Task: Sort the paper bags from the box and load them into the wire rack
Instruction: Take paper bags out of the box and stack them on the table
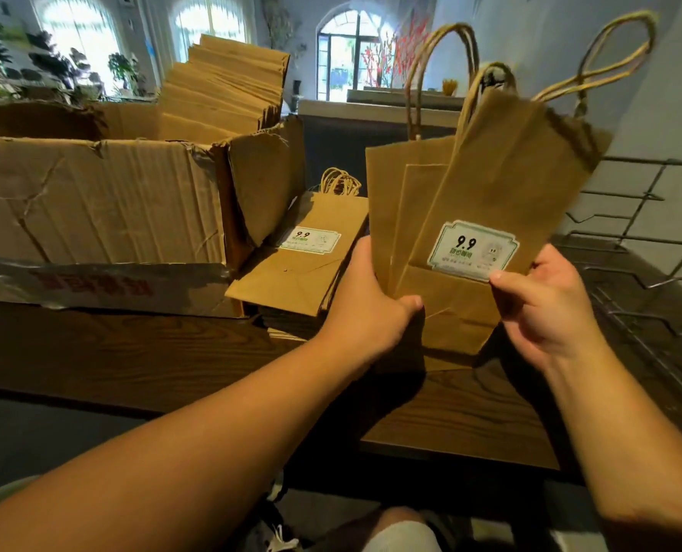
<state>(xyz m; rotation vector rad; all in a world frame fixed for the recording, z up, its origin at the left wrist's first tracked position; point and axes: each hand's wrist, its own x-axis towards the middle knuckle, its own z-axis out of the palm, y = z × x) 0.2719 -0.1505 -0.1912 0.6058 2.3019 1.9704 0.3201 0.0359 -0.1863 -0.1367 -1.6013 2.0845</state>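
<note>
A dark wood-grain table fills the lower part of the head view, in a dim room with arched windows at 11 and 12 o'clock.

Nearest, the person's two forearms reach in from 6 o'clock. The left hand clamps the lower left edge of a small fan of paper bags, thumb across the front. The right hand pinches the lower right corner of the front bag, thumb tip just beside its 9.9 sticker. The bags stand upright and splayed, twisted handles up toward 1 o'clock.

Just beyond the left hand, at 10 o'clock from it, a flat stack of labelled bags lies on the table, touching the torn cardboard box, which holds more bags on edge. The wire rack sits at 3 o'clock and looks to hold no bags.

The step in hand seems to be squaring the held bags. It would go best if the left hand kept a firm hold while the right tapped the edges flush, stickers facing one way and handles together, so the bundle slides between the rack's wires without a handle snagging.
</note>
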